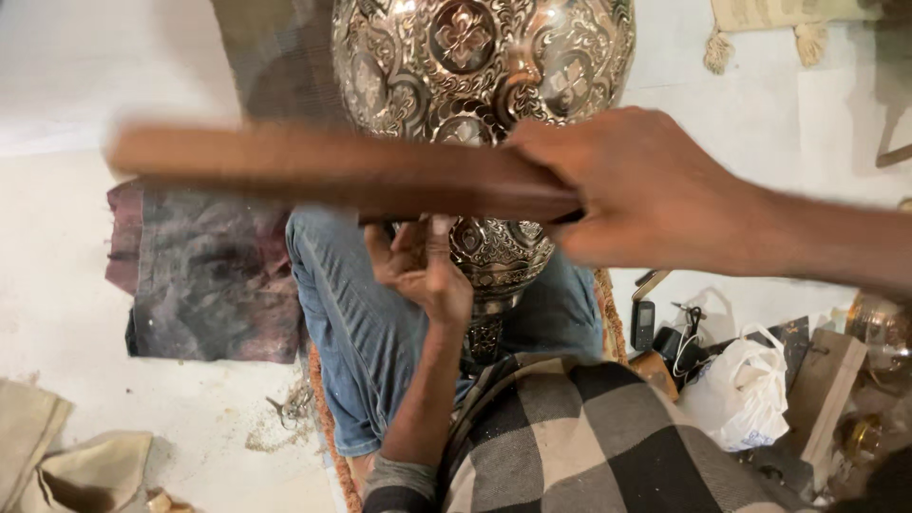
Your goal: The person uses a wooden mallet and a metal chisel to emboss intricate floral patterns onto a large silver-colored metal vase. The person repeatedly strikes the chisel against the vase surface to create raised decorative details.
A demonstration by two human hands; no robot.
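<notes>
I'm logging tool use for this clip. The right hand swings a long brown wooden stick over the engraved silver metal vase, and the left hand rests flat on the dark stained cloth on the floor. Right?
Not quite. In the head view the left hand is against the engraved silver metal vase, not on the dark stained cloth. The right hand does grip the long brown wooden stick.

Engraved vessel [480, 85] on lap, cloth [204, 275] left, bag [746, 394] right, stick [332, 171] perhaps across vessel

- Pale floor [76, 313], dusty.
- Dark stained cloth [204, 275] lies left.
- White plastic bag [746, 389] sits near right.
- Fringed mat edge [760, 19] lies far right.
</notes>
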